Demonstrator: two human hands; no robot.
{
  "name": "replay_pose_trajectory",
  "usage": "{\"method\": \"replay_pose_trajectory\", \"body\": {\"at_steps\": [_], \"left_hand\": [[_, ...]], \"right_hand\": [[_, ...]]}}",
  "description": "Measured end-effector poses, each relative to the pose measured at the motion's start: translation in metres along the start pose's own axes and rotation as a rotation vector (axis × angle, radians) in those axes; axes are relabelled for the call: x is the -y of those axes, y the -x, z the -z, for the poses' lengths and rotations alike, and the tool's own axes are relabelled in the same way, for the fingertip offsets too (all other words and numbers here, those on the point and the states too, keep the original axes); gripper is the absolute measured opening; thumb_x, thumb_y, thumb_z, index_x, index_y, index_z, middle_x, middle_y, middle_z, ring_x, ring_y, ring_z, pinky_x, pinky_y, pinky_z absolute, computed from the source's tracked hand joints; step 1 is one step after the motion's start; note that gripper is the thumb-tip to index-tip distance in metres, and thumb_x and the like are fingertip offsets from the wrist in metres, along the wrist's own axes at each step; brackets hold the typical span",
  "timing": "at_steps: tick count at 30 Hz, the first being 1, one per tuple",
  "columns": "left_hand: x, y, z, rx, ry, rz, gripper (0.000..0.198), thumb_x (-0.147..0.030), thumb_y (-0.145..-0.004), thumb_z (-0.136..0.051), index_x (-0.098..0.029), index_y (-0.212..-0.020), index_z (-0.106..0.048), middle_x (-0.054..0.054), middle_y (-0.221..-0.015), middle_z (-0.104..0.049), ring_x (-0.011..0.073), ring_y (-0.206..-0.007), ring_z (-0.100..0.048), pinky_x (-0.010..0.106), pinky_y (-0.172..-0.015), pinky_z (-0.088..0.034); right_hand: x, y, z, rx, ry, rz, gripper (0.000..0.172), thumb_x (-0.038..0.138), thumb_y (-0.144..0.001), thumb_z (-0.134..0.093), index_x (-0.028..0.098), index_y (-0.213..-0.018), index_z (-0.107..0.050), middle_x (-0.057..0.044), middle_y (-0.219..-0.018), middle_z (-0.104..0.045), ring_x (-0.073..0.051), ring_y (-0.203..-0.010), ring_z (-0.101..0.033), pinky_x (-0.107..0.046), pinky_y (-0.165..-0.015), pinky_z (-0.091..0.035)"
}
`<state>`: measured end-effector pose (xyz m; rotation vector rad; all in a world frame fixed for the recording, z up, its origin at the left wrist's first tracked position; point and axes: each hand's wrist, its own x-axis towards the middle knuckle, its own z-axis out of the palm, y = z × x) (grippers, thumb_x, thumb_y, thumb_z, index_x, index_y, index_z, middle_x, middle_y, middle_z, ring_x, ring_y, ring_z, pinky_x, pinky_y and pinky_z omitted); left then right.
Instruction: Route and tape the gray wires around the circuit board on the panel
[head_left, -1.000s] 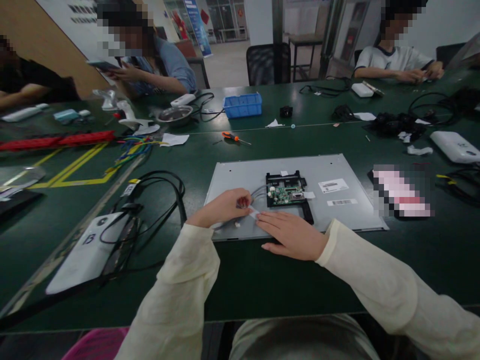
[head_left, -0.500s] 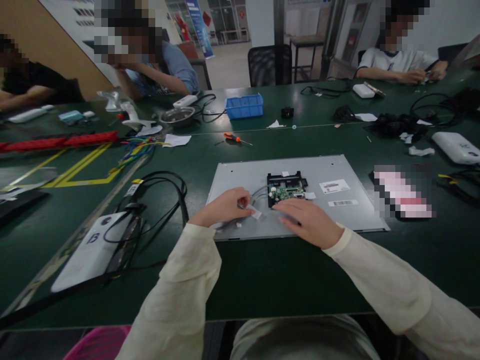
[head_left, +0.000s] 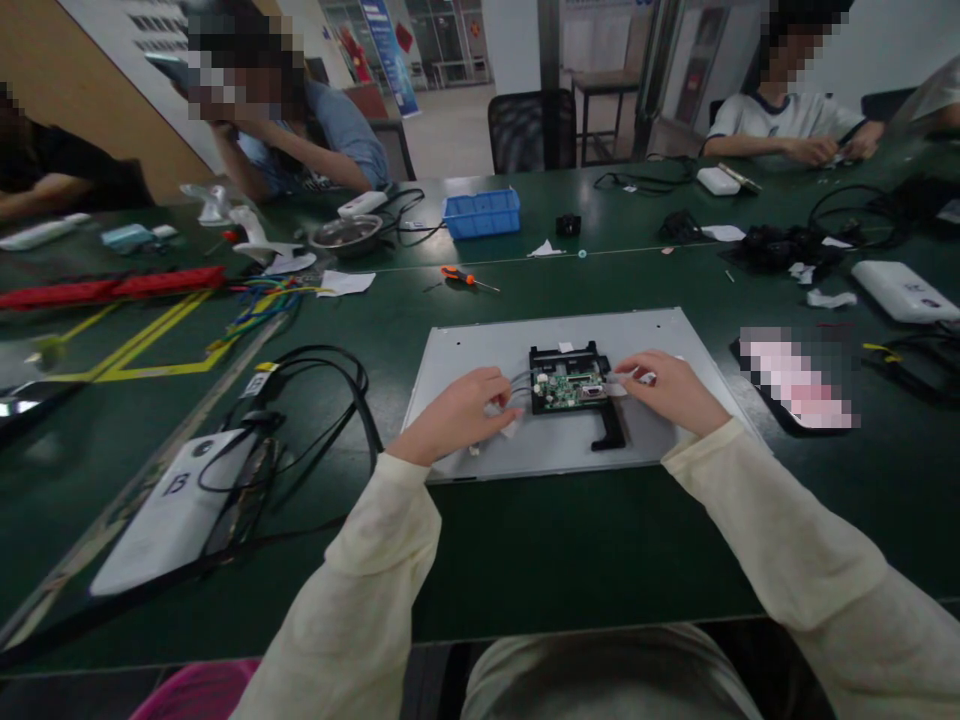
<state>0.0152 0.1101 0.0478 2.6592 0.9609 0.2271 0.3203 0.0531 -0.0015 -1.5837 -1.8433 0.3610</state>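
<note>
A grey metal panel (head_left: 420, 400) lies flat on the table in front of me. On it sits a green circuit board (head_left: 564, 391) in a black bracket (head_left: 613, 430). Thin grey cables (head_left: 520, 384) run from the board's left side to my left hand (head_left: 463, 412), whose fingers are curled closed around them. A whitish scrap (head_left: 513, 427) shows just below those fingertips. At the board's right edge, my right hand (head_left: 675, 388) pinches a strip of white tape (head_left: 616, 379) between thumb and forefinger. My right hand covers part of the panel's labels.
An orange screwdriver (head_left: 469, 279) and a blue basket (head_left: 481, 214) stand beyond the panel. To the right lies a phone (head_left: 795, 385); to the left, a white device (head_left: 169, 510) with looped black cables (head_left: 364, 400). Several people sit across the table.
My right hand has moved right and away from me, from the bracket's lower part to the tape, uncovering the black bracket arm. My left hand stays by the cables, its fingers slightly shifted.
</note>
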Motion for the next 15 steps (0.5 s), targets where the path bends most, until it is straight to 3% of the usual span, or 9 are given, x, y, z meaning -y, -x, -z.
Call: {"method": "replay_pose_trajectory", "body": {"at_steps": [9, 15], "left_hand": [[-0.001, -0.004, -0.009, -0.010, -0.054, -0.040, 0.020, -0.027, -0.093, -0.044, -0.018, -0.084, -0.058, 0.006, -0.086, -0.052, 0.0197, -0.083, -0.052, 0.033, -0.075, -0.039], [-0.001, -0.006, -0.014, 0.014, -0.079, -0.071, 0.023, -0.027, -0.095, -0.042, -0.015, -0.084, -0.059, 0.008, -0.087, -0.054, 0.0209, -0.084, -0.052, 0.034, -0.075, -0.040]], "right_hand": [[0.000, 0.001, 0.003, 0.132, -0.055, -0.059, 0.020, 0.028, -0.081, -0.063, 0.019, -0.098, -0.070, -0.006, -0.085, -0.072, -0.021, -0.075, -0.067, -0.036, -0.071, -0.053], [0.003, 0.001, 0.006, 0.141, -0.069, -0.090, 0.020, 0.023, -0.082, -0.060, 0.017, -0.098, -0.071, -0.006, -0.079, -0.072, -0.020, -0.072, -0.067, -0.035, -0.071, -0.052]]}}
